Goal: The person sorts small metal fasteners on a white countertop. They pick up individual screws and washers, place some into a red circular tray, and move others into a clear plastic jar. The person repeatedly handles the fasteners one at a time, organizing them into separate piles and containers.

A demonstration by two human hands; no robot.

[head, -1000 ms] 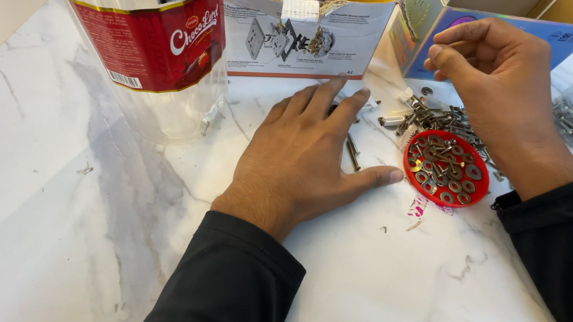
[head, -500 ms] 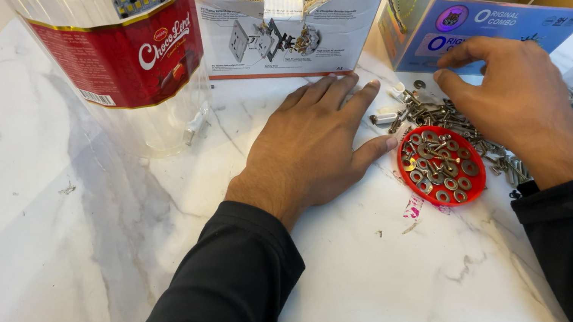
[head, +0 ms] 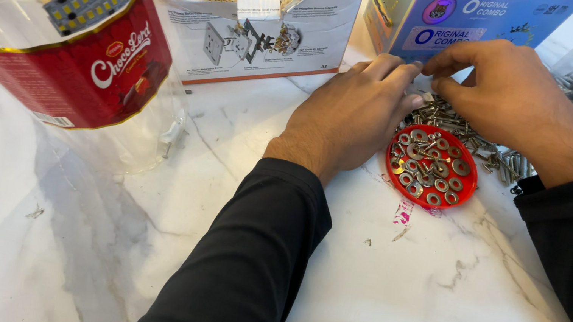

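Your left hand (head: 350,121) lies palm-down on the white marble tabletop (head: 433,299), fingers together and flat, holding nothing, fingertips at the loose pile of silver metal screws (head: 460,127). Your right hand (head: 517,106) hovers over that pile, fingers curled narrow; can't tell if they pinch anything. The round red plastic lid full of metal washers (head: 431,167) sits just beside both hands.

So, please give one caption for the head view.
Both hands meet over loose bolts beside a red lid of washers.
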